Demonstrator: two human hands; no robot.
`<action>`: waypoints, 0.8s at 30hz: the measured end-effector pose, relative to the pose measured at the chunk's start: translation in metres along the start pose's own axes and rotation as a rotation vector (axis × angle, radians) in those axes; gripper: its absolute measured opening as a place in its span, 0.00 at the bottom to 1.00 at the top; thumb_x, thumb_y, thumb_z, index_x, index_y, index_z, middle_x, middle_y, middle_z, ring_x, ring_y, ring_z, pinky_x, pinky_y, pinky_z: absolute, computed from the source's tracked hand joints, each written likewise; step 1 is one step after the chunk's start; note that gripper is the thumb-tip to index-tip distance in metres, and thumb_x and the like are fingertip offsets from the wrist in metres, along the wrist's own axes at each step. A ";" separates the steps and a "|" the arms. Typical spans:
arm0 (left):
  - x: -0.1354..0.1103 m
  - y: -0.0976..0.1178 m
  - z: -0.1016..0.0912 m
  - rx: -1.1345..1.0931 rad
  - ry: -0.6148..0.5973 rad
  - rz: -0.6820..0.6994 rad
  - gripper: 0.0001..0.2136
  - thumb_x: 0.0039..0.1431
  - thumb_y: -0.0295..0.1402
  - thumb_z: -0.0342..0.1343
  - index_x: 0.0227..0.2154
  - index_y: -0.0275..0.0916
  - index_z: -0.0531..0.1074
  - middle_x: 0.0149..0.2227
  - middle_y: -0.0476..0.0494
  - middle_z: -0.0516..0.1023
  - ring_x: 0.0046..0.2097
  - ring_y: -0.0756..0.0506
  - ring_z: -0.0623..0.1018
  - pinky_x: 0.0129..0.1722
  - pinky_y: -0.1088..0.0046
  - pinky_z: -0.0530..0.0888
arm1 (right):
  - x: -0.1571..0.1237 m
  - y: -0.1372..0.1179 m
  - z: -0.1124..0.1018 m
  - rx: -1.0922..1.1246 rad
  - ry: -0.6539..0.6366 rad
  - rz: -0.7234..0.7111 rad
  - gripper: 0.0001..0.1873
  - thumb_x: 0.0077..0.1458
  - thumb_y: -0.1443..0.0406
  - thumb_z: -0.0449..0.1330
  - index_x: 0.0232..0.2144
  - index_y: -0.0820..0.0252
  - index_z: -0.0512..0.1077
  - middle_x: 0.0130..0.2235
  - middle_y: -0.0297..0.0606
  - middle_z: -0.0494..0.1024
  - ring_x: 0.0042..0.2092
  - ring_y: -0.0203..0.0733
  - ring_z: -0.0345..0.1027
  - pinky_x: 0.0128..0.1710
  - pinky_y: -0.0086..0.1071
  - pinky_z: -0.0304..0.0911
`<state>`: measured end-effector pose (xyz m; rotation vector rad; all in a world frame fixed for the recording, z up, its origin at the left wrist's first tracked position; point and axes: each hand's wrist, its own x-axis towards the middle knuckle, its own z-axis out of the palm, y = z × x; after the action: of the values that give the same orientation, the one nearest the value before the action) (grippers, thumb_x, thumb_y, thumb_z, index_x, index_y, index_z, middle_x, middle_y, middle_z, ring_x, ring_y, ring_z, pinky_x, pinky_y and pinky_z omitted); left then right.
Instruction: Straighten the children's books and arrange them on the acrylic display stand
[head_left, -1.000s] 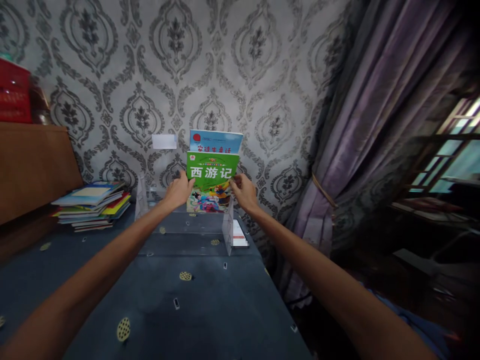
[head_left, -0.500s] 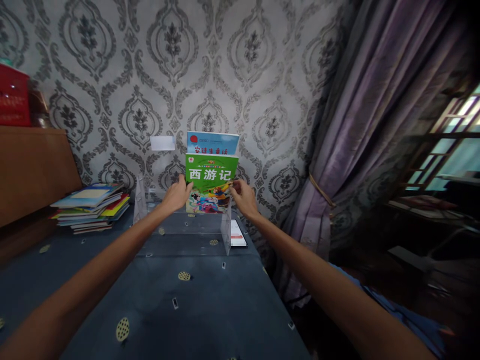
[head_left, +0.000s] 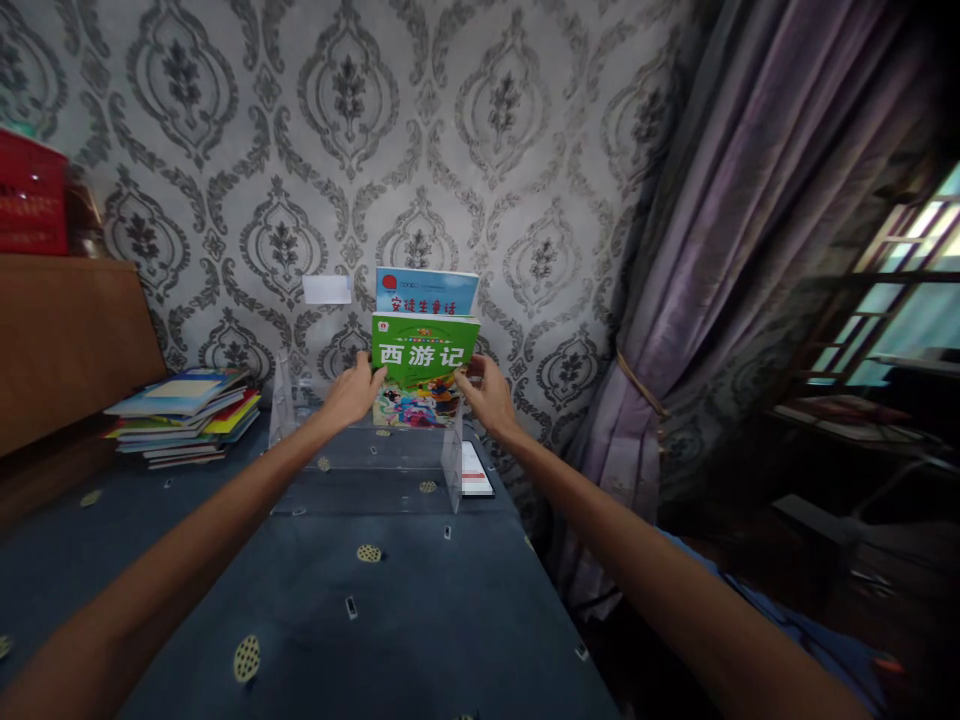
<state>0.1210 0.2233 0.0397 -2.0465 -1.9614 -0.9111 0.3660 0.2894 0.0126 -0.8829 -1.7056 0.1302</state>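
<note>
A phone (head_left: 476, 472) lies beside the clear stand (head_left: 453, 468); left hand (head_left: 352, 391) and right hand (head_left: 490, 395) grip a green book (head_left: 418, 376), hiding most of a blue book (head_left: 429, 288).

A green book titled 西游记 (head_left: 421, 368), with white lettering above colourful cartoon figures, stands nearly upright, cover facing forward, by the right edge of the clear plastic rack (head_left: 453, 468); whether its bottom rests there is hard to tell.

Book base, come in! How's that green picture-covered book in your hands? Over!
Left hand, right hand: gripping opposite sides of green picture-covered book. Blue rectangular paperback close behind. Clear plastic rack by green book's bottom; contact unclear.
</note>
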 end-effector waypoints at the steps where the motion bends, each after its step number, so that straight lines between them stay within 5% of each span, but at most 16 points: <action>1: 0.001 0.000 0.000 -0.004 0.013 0.003 0.18 0.72 0.41 0.40 0.55 0.32 0.60 0.47 0.26 0.79 0.50 0.32 0.80 0.47 0.59 0.73 | 0.004 -0.002 0.000 0.020 0.010 -0.012 0.23 0.56 0.53 0.59 0.50 0.60 0.69 0.48 0.49 0.78 0.50 0.52 0.72 0.50 0.46 0.68; 8: 0.016 -0.005 0.004 -0.199 0.233 0.112 0.23 0.67 0.39 0.47 0.58 0.28 0.60 0.58 0.23 0.69 0.62 0.32 0.68 0.61 0.53 0.64 | 0.032 -0.015 0.007 0.178 0.029 -0.023 0.28 0.55 0.52 0.62 0.55 0.58 0.67 0.52 0.46 0.78 0.53 0.52 0.71 0.53 0.46 0.68; 13: 0.027 -0.006 0.012 -0.397 0.214 0.220 0.21 0.68 0.38 0.43 0.59 0.33 0.61 0.59 0.31 0.70 0.62 0.38 0.68 0.62 0.57 0.65 | 0.036 -0.020 0.010 0.213 0.041 -0.012 0.27 0.55 0.53 0.62 0.54 0.59 0.68 0.49 0.45 0.79 0.51 0.51 0.72 0.53 0.46 0.68; 24: 0.029 -0.005 0.014 -0.445 0.210 0.247 0.22 0.68 0.38 0.42 0.57 0.29 0.64 0.58 0.28 0.70 0.60 0.38 0.69 0.61 0.58 0.65 | 0.037 -0.019 0.010 0.204 0.036 -0.013 0.23 0.55 0.53 0.60 0.49 0.59 0.69 0.49 0.44 0.78 0.50 0.49 0.72 0.52 0.44 0.67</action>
<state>0.1190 0.2556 0.0418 -2.2314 -1.4544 -1.5340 0.3457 0.3020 0.0485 -0.7179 -1.6314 0.2731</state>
